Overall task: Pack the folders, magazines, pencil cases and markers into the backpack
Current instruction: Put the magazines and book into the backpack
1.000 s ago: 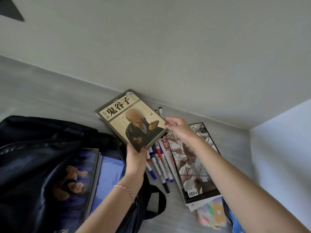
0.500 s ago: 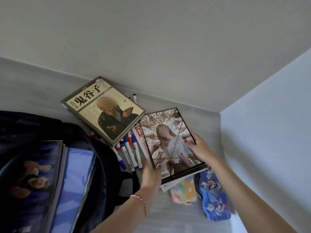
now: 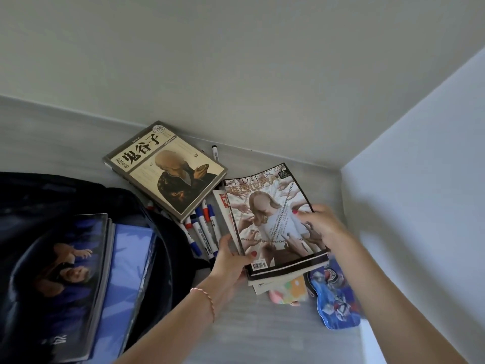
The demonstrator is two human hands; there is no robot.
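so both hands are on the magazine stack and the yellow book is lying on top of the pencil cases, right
Not quite. The head view shows both the left hand and the right hand gripping the magazine stack, but the yellow book is lying on top of the markers, not the pencil cases. The blue pencil case and the pastel one lie at the near end of the magazine stack.

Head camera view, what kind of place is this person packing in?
Probably a desk or shelf in a room corner at home: a grey tabletop meets plain white walls, with a backpack, magazines and markers laid out.
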